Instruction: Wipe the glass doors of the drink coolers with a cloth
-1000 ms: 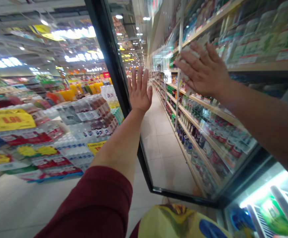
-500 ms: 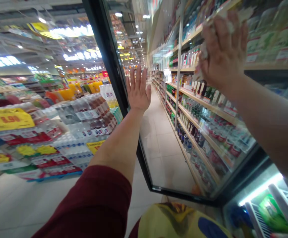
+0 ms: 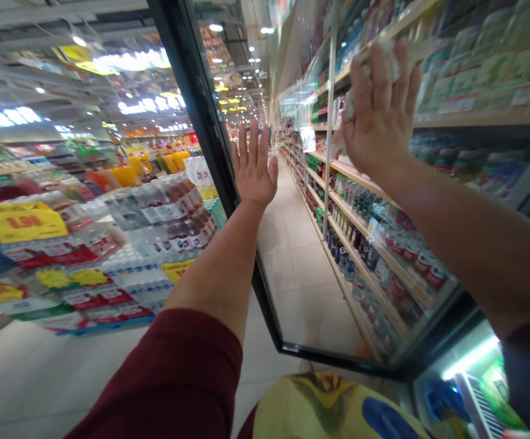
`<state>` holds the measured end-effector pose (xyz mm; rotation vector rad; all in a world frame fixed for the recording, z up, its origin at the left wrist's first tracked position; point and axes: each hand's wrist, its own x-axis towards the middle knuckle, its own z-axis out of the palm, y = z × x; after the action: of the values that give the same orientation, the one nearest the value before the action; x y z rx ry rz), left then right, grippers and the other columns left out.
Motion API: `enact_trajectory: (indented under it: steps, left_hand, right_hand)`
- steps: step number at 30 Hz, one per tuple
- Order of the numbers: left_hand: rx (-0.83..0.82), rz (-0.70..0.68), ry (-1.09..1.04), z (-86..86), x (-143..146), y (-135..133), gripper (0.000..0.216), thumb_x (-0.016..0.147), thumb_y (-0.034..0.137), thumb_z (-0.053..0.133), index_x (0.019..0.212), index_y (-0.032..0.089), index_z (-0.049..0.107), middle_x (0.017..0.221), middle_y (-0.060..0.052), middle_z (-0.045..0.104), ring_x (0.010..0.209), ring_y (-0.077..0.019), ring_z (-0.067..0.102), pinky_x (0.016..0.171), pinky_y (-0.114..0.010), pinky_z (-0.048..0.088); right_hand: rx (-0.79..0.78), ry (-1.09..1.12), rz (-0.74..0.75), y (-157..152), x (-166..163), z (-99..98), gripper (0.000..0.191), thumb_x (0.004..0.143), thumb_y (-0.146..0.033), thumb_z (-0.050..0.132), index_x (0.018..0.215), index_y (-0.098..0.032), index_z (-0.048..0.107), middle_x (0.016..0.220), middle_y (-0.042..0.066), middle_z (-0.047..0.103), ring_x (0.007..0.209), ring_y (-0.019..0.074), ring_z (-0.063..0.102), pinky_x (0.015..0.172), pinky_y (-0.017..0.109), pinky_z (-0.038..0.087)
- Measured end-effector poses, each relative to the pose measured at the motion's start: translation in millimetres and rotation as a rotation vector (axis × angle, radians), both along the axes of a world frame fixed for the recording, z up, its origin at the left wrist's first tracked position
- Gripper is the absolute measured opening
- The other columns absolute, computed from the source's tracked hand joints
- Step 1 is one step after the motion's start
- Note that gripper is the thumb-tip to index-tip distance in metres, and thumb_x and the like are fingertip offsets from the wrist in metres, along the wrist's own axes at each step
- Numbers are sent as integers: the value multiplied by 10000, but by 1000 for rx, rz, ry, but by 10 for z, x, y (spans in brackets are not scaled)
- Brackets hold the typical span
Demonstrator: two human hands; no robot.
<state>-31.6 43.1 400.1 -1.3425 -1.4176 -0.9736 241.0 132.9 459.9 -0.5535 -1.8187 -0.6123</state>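
In the head view, an open glass door [image 3: 292,305] with a black frame [image 3: 205,110] stands in front of me. My left hand [image 3: 256,167] lies flat against the glass beside the door's left upright, fingers spread, holding nothing. Higher up and to the right, my right hand [image 3: 377,119] presses a pale crumpled cloth [image 3: 392,64] to the pane. Bits of the cloth show between and beside the fingers; the palm hides most of it.
Shelves of bottles [image 3: 370,244] show in the glass on the right. A lit cooler interior [image 3: 470,360] with green packs sits at lower right. To the left, stacked drink packs [image 3: 164,213] with yellow price signs [image 3: 25,222] rise from the tiled floor [image 3: 77,372].
My right hand has slid left and slightly down across the glass with the cloth. My left hand has stayed in place on the door.
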Motion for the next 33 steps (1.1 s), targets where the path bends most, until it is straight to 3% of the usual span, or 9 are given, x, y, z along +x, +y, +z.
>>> enact_trajectory:
  steps: [3,5,8,11,17,21,24,29,33]
  left_hand:
    - [-18,-29,-10,8,5,-11,733,1087,626,213,1684,240,389,1782,-3,277,1666,-172,-23,1378,-396,-68]
    - [-28,-39,-14,13,9,-20,757,1088,624,191,1687,202,381,1790,-6,244,1666,-178,-52,1377,-407,-84]
    - [-41,-52,-41,11,-4,-11,785,1075,668,151,1696,237,361,1791,44,221,1663,-158,-76,1374,-389,-110]
    - [-46,-52,-44,2,-39,27,816,1060,703,119,1700,257,358,1790,49,216,1663,-145,-69,1374,-387,-121]
    - [-50,-38,-43,5,-52,28,769,1062,677,160,1708,304,344,1791,78,214,1667,-157,-66,1378,-396,-100]
    - [-64,16,-45,20,-4,-22,727,1065,612,222,1701,291,366,1782,42,264,1669,-172,-27,1380,-401,-68]
    - [-64,35,-50,30,31,-42,713,1072,583,220,1696,274,373,1784,16,269,1670,-156,-18,1372,-392,-67]
    - [-79,33,-4,32,56,-59,721,1084,504,232,1689,136,368,1787,-90,253,1676,-189,-32,1371,-449,-50]
    - [-80,-14,-55,23,32,-40,710,1095,570,240,1693,203,351,1797,5,216,1670,-159,-83,1369,-410,-94]
  right_hand:
    - [25,-289,117,-51,-105,-123,674,1078,-394,429,1730,-327,272,1801,-52,196,1686,319,70,1366,676,69]
    - [102,-414,150,-25,-116,-98,685,1069,-373,473,1726,-301,293,1799,-23,222,1682,332,94,1359,689,93]
    - [151,-261,108,9,-119,38,746,1013,-326,586,1707,-172,362,1769,100,317,1641,453,200,1313,746,159]
    - [76,-17,90,-57,-208,65,723,1026,-294,577,1700,-132,371,1761,145,322,1634,472,206,1321,733,135]
    - [149,-465,154,-140,-309,109,712,1047,-276,554,1711,-187,312,1791,78,261,1665,395,147,1333,719,134]
    - [103,-219,10,-112,-275,302,710,1096,-371,473,1743,-196,238,1806,62,213,1664,405,140,1345,690,120]
    - [60,-161,-7,-201,-339,154,728,1091,-366,465,1737,-112,248,1799,113,221,1646,470,153,1330,718,129]
    - [80,-636,94,-232,-273,-247,645,1107,-330,382,1738,-301,258,1801,-17,197,1685,306,99,1367,647,131]
    - [85,-225,43,1,-30,-365,738,1024,-375,448,1731,-217,306,1795,38,238,1667,390,160,1341,703,145]
